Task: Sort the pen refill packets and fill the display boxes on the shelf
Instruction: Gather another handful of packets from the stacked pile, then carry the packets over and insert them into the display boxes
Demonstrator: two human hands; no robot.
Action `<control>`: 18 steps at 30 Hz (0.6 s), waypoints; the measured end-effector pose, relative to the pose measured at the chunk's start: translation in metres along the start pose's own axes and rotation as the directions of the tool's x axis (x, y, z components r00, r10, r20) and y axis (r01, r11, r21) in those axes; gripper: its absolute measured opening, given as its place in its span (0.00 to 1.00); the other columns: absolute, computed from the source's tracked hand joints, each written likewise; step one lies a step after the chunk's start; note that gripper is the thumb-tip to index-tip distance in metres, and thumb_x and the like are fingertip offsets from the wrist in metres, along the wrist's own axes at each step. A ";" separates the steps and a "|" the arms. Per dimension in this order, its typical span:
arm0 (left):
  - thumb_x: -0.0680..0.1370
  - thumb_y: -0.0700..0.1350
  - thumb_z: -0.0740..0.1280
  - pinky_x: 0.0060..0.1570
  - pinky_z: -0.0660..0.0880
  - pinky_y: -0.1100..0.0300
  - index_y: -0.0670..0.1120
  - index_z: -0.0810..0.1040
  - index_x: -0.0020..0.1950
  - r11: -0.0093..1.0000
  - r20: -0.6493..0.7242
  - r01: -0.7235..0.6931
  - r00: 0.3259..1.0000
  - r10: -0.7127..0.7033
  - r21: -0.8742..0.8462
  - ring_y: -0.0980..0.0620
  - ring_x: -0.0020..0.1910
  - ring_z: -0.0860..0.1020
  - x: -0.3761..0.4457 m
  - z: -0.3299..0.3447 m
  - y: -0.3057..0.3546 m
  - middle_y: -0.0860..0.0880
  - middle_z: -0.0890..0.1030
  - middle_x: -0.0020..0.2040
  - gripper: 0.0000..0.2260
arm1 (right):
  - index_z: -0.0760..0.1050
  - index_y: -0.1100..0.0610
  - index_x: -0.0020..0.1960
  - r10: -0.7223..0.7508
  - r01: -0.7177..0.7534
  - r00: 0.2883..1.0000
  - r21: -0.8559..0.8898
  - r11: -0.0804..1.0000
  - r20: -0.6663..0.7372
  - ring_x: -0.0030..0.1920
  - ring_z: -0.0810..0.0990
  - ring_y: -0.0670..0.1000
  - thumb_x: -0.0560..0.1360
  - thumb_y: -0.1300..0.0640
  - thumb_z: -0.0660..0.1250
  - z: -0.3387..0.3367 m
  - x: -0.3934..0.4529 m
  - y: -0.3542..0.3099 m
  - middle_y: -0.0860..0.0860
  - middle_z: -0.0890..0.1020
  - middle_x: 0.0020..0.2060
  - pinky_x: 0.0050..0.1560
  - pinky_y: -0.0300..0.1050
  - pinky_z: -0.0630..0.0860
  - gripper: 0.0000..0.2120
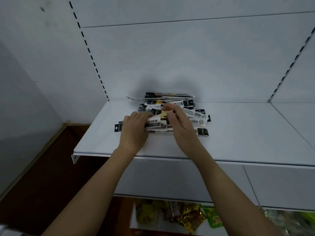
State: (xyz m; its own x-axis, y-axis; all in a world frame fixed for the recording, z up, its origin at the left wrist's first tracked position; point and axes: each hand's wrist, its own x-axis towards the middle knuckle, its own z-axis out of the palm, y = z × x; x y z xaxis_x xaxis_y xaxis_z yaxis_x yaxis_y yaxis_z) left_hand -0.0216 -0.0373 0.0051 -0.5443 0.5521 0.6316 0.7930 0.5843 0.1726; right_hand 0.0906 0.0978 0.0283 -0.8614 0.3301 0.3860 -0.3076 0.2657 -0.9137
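Note:
A loose pile of pen refill packets [192,113], white with black header tabs, lies on the white shelf [238,133] against the back panel. My left hand [133,132] rests on the pile's left side, its fingers curled over a small bundle of packets [156,124]. My right hand [179,123] reaches into the middle of the pile, its fingertips pinching the same bundle from the right. No display box is in view.
Below this shelf a lower one [187,184] juts out, and under it sit colourful snack bags [184,215]. A dark brown floor [51,176] and a grey wall lie to the left. Slotted uprights [88,53] flank the back panel.

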 end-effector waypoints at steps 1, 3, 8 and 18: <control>0.64 0.27 0.70 0.39 0.69 0.53 0.41 0.79 0.54 0.998 -0.027 0.045 0.999 -0.047 -0.048 0.40 0.38 0.77 0.000 -0.003 -0.001 0.44 0.82 0.44 0.20 | 0.73 0.51 0.66 0.033 -0.030 0.998 0.052 0.998 -0.056 0.53 0.80 0.45 0.83 0.51 0.56 -0.001 -0.001 -0.005 0.43 0.80 0.55 0.51 0.42 0.78 0.14; 0.68 0.28 0.68 0.36 0.69 0.55 0.40 0.78 0.54 0.978 -0.053 0.122 0.990 -0.132 -0.167 0.41 0.36 0.75 -0.001 -0.012 -0.002 0.43 0.80 0.40 0.17 | 0.75 0.50 0.63 0.108 -0.100 0.985 0.064 0.993 -0.137 0.51 0.81 0.49 0.84 0.52 0.56 -0.007 -0.003 -0.016 0.45 0.81 0.53 0.52 0.49 0.79 0.12; 0.80 0.43 0.65 0.30 0.64 0.59 0.47 0.70 0.49 0.911 -0.025 0.179 0.979 -0.203 -0.371 0.52 0.30 0.71 0.008 -0.042 0.007 0.54 0.72 0.33 0.04 | 0.81 0.49 0.49 0.214 -0.247 0.965 -0.245 0.938 -0.153 0.47 0.82 0.46 0.81 0.49 0.61 -0.025 -0.025 -0.034 0.44 0.84 0.45 0.54 0.54 0.79 0.11; 0.80 0.44 0.66 0.31 0.65 0.61 0.55 0.75 0.43 0.347 0.360 0.351 0.932 -0.038 -0.870 0.61 0.26 0.68 -0.014 -0.065 0.094 0.60 0.73 0.27 0.08 | 0.78 0.49 0.51 0.310 -0.557 0.810 -0.486 0.674 -0.498 0.42 0.78 0.43 0.80 0.45 0.62 -0.044 -0.163 -0.075 0.42 0.81 0.46 0.40 0.41 0.74 0.09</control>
State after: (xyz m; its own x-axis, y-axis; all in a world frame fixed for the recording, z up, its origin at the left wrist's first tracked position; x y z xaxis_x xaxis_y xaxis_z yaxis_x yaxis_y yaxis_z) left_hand 0.0783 -0.0283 0.0619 -0.6363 0.7066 0.3096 0.3223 -0.1212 0.9389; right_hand 0.2720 0.0634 0.0394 -0.5916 0.8009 0.0928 0.4684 0.4351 -0.7689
